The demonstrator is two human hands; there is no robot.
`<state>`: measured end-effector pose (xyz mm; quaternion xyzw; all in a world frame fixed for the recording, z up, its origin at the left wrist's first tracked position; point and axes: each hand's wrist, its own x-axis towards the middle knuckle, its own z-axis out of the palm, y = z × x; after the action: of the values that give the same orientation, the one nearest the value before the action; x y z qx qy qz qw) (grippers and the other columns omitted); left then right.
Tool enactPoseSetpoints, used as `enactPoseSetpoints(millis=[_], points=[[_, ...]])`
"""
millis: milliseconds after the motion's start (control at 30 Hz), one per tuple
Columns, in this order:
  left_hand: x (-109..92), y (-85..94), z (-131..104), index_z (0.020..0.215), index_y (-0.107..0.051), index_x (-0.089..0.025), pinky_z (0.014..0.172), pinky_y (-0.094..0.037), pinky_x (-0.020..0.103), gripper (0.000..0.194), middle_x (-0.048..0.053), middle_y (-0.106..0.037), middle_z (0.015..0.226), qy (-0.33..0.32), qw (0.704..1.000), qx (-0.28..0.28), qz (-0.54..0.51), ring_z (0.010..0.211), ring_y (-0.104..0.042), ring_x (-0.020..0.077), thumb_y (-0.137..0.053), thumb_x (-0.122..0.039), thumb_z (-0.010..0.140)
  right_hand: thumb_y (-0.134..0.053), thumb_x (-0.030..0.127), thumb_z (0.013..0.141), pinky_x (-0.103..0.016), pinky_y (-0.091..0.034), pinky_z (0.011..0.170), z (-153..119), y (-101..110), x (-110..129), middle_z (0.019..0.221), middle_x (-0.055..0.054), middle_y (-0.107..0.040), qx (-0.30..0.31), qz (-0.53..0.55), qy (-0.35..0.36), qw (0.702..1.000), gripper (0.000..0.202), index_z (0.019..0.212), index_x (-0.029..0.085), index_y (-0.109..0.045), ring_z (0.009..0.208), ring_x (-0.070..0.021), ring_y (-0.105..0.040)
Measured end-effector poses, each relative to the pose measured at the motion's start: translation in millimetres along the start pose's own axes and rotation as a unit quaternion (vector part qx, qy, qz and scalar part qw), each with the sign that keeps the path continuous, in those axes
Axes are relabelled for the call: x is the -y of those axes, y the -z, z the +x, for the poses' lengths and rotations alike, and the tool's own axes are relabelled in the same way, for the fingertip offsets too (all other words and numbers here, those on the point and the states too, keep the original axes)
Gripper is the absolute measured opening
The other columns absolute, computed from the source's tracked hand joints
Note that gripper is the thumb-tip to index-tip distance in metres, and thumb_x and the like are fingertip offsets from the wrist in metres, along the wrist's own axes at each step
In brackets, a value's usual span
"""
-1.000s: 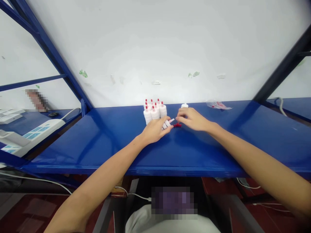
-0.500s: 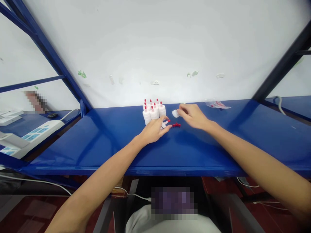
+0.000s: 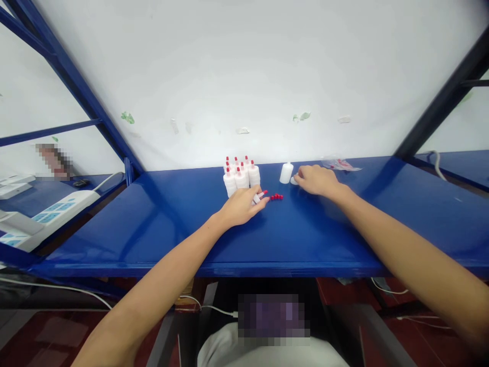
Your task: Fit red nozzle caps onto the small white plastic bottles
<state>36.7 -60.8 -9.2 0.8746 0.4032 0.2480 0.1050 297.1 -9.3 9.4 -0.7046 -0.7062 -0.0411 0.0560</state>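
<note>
My left hand (image 3: 241, 205) is closed around a white nozzle cap (image 3: 256, 199) with a red tip. Just behind it stands a tight group of white squeeze bottles (image 3: 241, 179) with red-tipped nozzles. My right hand (image 3: 315, 179) pinches a small white round piece (image 3: 294, 179), partly hidden by the fingers, low over the table. Beside that hand, to its left, is an upright white bottle (image 3: 286, 173) with no nozzle on it. Several small red tips (image 3: 276, 197) lie on the table between my hands.
A clear plastic bag (image 3: 342, 163) with red bits in it lies near the wall on the right. The blue table (image 3: 160, 229) has blue frame posts at both sides. A white power strip (image 3: 57, 216) sits at the left.
My right hand has moved right with the white round piece and lowered slightly, so the nozzle-less bottle behind it is now in full view. My left hand stays nearly still.
</note>
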Motion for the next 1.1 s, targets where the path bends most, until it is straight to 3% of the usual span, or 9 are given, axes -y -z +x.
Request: enactPoseSetpoints(millis=[133,200,333,467,667,800,933,1033,1100], points=[[-2,-0.1,-1,0.094,-0.057,-0.018,0.060,-0.038,0.028,0.032,0.003,-0.064,0.075,-0.006,1.000,-0.001,-0.009,0.066,-0.059,0.0187,-0.045,-0.047,0.097,-0.039,0.038,0.093,-0.036,-0.041,0.068,-8,12,7,0.097,-0.016,-0.072,-0.081,0.012,0.012,0.997,0.038,0.098,0.017,-0.069,0.088,-0.0310,-0.066],[-2,0.0,-1,0.093,-0.057,-0.018,0.059,-0.038,0.028,0.031,0.003,-0.064,0.075,-0.009,1.000,-0.002,-0.010,0.065,-0.059,0.0180,-0.045,-0.046,0.097,-0.038,0.039,0.095,-0.033,-0.037,0.065,-17,20,15,0.088,-0.013,-0.072,-0.108,0.043,0.064,0.991,0.038,0.095,0.018,-0.068,0.082,-0.0278,-0.065],[-2,-0.1,-1,0.096,-0.057,-0.018,0.060,-0.040,0.027,0.028,0.003,-0.065,0.077,-0.019,1.000,-0.003,-0.007,0.066,-0.059,0.0176,-0.046,-0.044,0.097,-0.037,0.045,0.098,-0.030,-0.034,0.064,-39,26,40,0.078,-0.005,-0.069,-0.058,0.137,0.286,0.947,0.037,0.095,0.020,-0.064,0.069,-0.0195,-0.059],[1,-0.1,-2,0.099,-0.056,-0.017,0.065,-0.042,0.028,0.022,0.005,-0.067,0.084,-0.041,0.999,-0.002,-0.009,0.071,-0.061,0.0180,-0.044,-0.036,0.097,-0.036,0.041,0.100,-0.030,-0.034,0.064,-50,15,59,0.081,-0.006,-0.064,-0.027,0.194,0.390,0.900,0.031,0.087,0.019,-0.055,0.070,-0.0179,-0.055],[1,1.1,-3,0.102,-0.058,-0.017,0.069,-0.045,0.028,0.022,0.004,-0.066,0.085,-0.078,0.997,0.000,-0.024,0.073,-0.059,0.0172,-0.040,-0.029,0.097,-0.032,0.040,0.101,-0.030,-0.036,0.067,-50,10,62,0.074,-0.001,-0.054,0.036,0.328,0.409,0.851,0.032,0.080,0.021,-0.046,0.068,-0.0161,-0.049],[0,2.5,-3,0.116,-0.058,-0.019,0.084,-0.047,0.031,0.028,0.007,-0.069,0.106,-0.108,0.994,-0.002,-0.014,0.092,-0.063,0.0194,-0.041,-0.023,0.095,-0.029,0.039,0.099,-0.029,-0.034,0.060,-47,14,58,0.061,0.003,-0.038,0.045,0.440,0.334,0.832,0.036,0.067,0.023,-0.034,0.058,-0.0137,-0.037],[-2,2.2,-3,0.122,-0.056,-0.021,0.083,-0.047,0.030,0.030,0.006,-0.069,0.107,-0.105,0.994,0.004,-0.014,0.091,-0.064,0.0187,-0.039,-0.029,0.098,-0.031,0.036,0.097,-0.029,-0.033,0.062,-37,16,45,0.062,0.002,-0.040,0.000,0.351,0.298,0.888,0.034,0.066,0.022,-0.033,0.060,-0.0148,-0.041],[-4,1.4,-3,0.120,-0.056,-0.021,0.075,-0.046,0.028,0.030,0.005,-0.070,0.099,-0.090,0.996,0.020,-0.004,0.080,-0.063,0.0178,-0.040,-0.035,0.098,-0.033,0.031,0.095,-0.031,-0.034,0.067,-29,13,33,0.074,-0.002,-0.055,0.028,0.186,0.264,0.946,0.026,0.074,0.021,-0.045,0.071,-0.0189,-0.051],[-5,1.2,-3,0.119,-0.056,-0.021,0.072,-0.045,0.028,0.030,0.004,-0.070,0.096,-0.084,0.996,0.018,0.000,0.077,-0.063,0.0175,-0.041,-0.035,0.098,-0.033,0.031,0.094,-0.031,-0.035,0.068,-24,10,28,0.083,-0.005,-0.062,0.053,0.110,0.234,0.964,0.024,0.080,0.022,-0.050,0.078,-0.0220,-0.055]])
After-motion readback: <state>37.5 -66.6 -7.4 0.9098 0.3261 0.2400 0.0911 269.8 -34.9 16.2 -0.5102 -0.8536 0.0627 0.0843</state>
